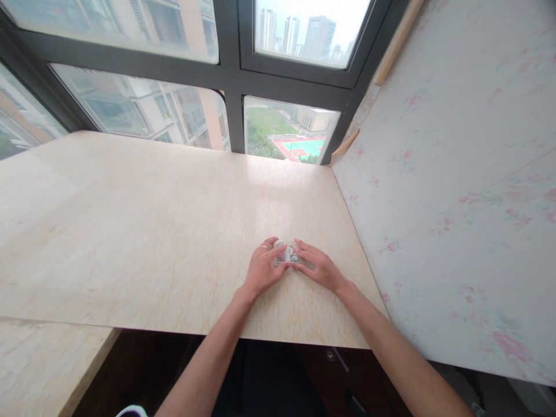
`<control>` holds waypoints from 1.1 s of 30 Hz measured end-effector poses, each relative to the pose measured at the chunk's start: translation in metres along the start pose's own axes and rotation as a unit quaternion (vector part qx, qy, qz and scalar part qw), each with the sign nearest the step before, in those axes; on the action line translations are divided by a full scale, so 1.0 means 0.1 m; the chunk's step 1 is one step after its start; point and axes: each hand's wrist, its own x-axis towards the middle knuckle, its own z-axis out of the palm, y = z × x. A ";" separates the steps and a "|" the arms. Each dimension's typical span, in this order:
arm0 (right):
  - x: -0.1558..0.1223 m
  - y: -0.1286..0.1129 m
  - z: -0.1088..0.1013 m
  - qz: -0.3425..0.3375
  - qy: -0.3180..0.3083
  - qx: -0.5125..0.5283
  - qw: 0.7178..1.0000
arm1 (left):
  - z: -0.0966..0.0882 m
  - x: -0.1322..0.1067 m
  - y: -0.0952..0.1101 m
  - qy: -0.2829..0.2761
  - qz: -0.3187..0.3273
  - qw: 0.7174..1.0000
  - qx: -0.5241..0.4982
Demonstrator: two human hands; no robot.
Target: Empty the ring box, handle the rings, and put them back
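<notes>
A small clear plastic case [287, 253] rests on the beige marble-patterned countertop [152, 231], with small whitish, dark and reddish bits showing through it. My left hand [264, 267] grips its left side, fingers at the far edge and thumb at the near edge. A ring is on one finger of that hand. From the other side my right hand [319, 266] holds the case, its fingertips on the right end and near edge. The fingers cover parts of the case, and its contents are too small to name.
Dark-framed windows [234, 81] stand along the countertop's far edge. A flower-patterned wall [434, 202] bounds it on the right. At the lower left is another, similar surface [39, 359], with a white round rim [131, 410] by the bottom edge. Dark drawers sit below the counter.
</notes>
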 end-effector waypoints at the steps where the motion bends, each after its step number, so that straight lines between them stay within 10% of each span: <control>1: 0.00 0.00 0.00 -0.003 0.005 -0.004 1.000 | 0.00 -0.01 0.01 0.000 -0.002 1.000 0.007; 33: -0.07 0.07 0.14 0.096 0.061 0.064 0.991 | -0.05 -0.07 -0.01 -0.031 -0.008 0.998 0.056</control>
